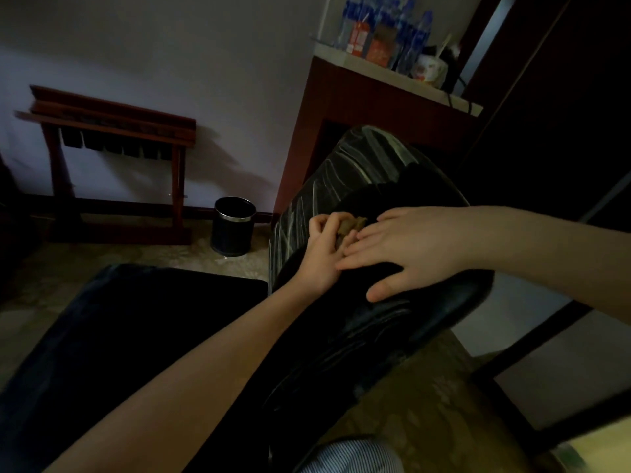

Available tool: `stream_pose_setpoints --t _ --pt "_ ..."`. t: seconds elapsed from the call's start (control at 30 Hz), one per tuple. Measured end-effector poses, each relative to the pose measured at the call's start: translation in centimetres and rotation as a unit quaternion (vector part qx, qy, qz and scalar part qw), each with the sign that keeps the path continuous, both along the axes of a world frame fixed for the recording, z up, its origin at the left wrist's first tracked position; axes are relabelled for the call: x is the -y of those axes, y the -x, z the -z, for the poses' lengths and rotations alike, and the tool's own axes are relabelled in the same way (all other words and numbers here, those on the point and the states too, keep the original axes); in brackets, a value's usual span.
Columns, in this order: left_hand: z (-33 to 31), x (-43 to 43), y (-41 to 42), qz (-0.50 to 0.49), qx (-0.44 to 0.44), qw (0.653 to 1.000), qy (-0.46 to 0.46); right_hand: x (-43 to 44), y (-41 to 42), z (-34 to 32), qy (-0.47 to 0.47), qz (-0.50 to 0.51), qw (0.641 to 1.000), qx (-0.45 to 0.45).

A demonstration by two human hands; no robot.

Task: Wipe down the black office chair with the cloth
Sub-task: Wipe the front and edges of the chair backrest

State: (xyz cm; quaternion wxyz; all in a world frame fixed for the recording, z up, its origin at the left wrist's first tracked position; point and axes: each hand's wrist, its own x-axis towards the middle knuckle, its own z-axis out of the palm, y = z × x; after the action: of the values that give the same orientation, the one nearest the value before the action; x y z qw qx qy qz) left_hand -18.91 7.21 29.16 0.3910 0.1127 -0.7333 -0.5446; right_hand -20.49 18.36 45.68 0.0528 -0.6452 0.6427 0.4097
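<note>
The black office chair (368, 172) fills the middle of the head view, its glossy leather backrest seen from above and creased with light streaks. A small brownish cloth (351, 225) lies bunched on the chair's upper surface. My left hand (324, 247) reaches in from the lower left with its fingers curled around the cloth. My right hand (406, 247) comes from the right and lies flat on the leather, fingers spread, its fingertips touching the cloth and my left hand. Most of the cloth is hidden between the two hands.
A black round bin (233, 225) stands on the floor left of the chair. A dark wooden rack (112, 121) stands against the wall. A wooden counter (386, 93) behind the chair carries bottles and cartons. A dark flat surface (136, 329) lies at the lower left.
</note>
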Motion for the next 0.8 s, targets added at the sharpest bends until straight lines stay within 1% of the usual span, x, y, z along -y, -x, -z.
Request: stream_pose_setpoints --t 0.07,0.13,0.23,0.33,0.5,0.6,0.7,0.8 --pt "-0.1 1.0 1.4 -0.028 0.004 0.999 0.021 0.7 0.7 1.0 -0.005 0.015 1.0 -0.017" --pt "0.1 2.2 3.1 -0.05 0.017 0.998 0.019 1.1 1.3 1.8 -0.014 0.03 0.999 -0.034" --pt "1.1 4.1 4.9 -0.072 0.047 0.996 0.003 1.8 1.9 2.4 -0.014 0.035 0.999 -0.031" --pt "3.4 5.9 5.9 -0.087 0.083 0.992 -0.034 2.2 2.2 2.7 -0.016 0.055 0.998 -0.019" --pt "8.7 7.1 4.3 -0.093 0.143 0.978 -0.121 2.1 2.2 2.7 -0.024 0.077 0.997 -0.005" --pt "12.1 6.6 2.4 -0.092 0.174 0.971 -0.138 2.3 2.1 2.6 -0.03 0.085 0.996 -0.003" --pt "14.2 5.6 0.9 -0.089 0.162 0.971 -0.149 2.5 2.0 2.7 -0.034 0.091 0.995 -0.004" --pt "14.3 4.5 0.2 -0.084 0.153 0.967 -0.185 2.5 1.8 2.8 -0.036 0.089 0.995 -0.008"
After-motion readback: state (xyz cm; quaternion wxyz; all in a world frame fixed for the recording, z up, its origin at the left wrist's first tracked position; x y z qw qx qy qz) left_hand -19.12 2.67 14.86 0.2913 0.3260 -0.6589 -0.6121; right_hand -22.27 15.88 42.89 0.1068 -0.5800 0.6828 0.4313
